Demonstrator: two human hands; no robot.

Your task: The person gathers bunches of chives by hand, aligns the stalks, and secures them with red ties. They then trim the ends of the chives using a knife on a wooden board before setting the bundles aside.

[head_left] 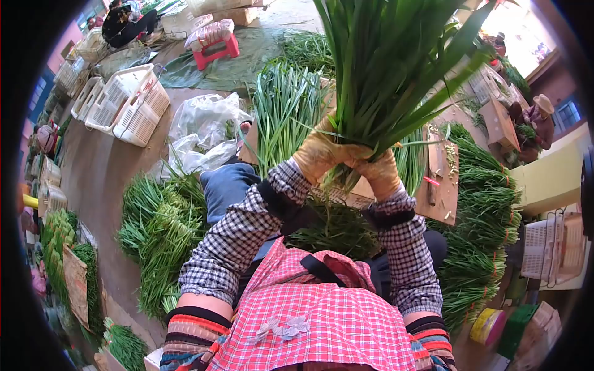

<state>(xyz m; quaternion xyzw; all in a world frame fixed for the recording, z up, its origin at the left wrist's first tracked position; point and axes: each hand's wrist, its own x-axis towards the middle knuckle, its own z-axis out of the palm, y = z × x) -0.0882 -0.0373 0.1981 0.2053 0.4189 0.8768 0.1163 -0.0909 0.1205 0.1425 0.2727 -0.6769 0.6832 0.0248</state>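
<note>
A large bunch of long green leaves [390, 68] stands upright in front of me, held near its lower end. My left hand [320, 153], in a yellowish glove, is wrapped round the left side of the bunch. My right hand [377, 170], gloved the same way, closes on its lower right side, close against the left one. Behind them more leaves [281, 111] lie on a wooden board [445, 185]. On the board's right part are a dark-handled tool [432, 194] and small pale scraps [451, 162].
Leaf piles lie on the floor at left [164, 229] and right [476, 229]. Clear plastic bags [204, 130], white crates [130, 105] and a red stool [215, 52] are ahead to the left. People sit at the far left [120, 25] and right [539, 120].
</note>
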